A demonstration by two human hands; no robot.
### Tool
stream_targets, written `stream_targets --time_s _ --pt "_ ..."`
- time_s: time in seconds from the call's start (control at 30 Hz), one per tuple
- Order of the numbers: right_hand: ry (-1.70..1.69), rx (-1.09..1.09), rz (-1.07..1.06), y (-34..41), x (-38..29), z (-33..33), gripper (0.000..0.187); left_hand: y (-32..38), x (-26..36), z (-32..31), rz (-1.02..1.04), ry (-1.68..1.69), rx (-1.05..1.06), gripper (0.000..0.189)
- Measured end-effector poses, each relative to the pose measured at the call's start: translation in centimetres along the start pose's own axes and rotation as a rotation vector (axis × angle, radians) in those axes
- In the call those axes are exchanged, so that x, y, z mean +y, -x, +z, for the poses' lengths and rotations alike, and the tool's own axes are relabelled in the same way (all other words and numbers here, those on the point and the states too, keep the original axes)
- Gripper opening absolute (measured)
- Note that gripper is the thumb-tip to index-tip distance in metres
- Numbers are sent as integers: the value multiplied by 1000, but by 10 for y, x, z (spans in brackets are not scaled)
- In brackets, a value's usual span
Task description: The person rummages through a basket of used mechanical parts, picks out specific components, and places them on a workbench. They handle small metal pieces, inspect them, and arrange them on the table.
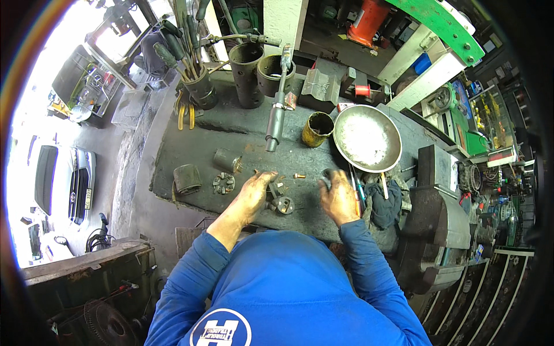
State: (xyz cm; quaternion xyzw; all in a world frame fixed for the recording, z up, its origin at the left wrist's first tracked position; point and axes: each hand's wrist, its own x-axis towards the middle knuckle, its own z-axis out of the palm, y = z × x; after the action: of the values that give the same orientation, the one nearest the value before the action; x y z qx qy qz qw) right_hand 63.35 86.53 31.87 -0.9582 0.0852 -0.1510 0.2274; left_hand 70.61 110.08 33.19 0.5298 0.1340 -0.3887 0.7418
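My left hand [252,193] is low over the workbench [303,160], its fingertips beside a small metal part [278,188]. Just below them lies a round metal piece with a pale face [285,205]. Whether that hand grips anything is hidden. My right hand [339,198] is farther right, with something dark at its fingertips [327,174]; I cannot tell if it is held. Between the hands rests a small brass-coloured bolt [299,176]. Left of my left hand are a round brush-holder-like plate [224,183], a metal cylinder [227,160] and a dark curved housing [187,179].
A shallow metal pan [367,138] stands beside a yellow, stained can [318,129]. Screwdrivers [358,190] and a dark rag [384,203] lie right of my right hand, before a large bench vise [437,216]. Tool-filled metal cylinders [201,93] and yellow-handled pliers [187,116] are at the back left.
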Motion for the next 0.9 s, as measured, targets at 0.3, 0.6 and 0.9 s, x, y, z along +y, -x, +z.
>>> stream_targets --time_s 0.3,0.6,0.9 --pt "-1142 -730 711 -22 -20 19 34 -7 -1 18 -95 178 -86 33" --pt "-1708 -795 1184 -8 1 28 19 6 13 25 139 -323 -100 56" --pt "-1823 -714 1199 -4 2 28 32 12 35 31 143 -668 -33 79"
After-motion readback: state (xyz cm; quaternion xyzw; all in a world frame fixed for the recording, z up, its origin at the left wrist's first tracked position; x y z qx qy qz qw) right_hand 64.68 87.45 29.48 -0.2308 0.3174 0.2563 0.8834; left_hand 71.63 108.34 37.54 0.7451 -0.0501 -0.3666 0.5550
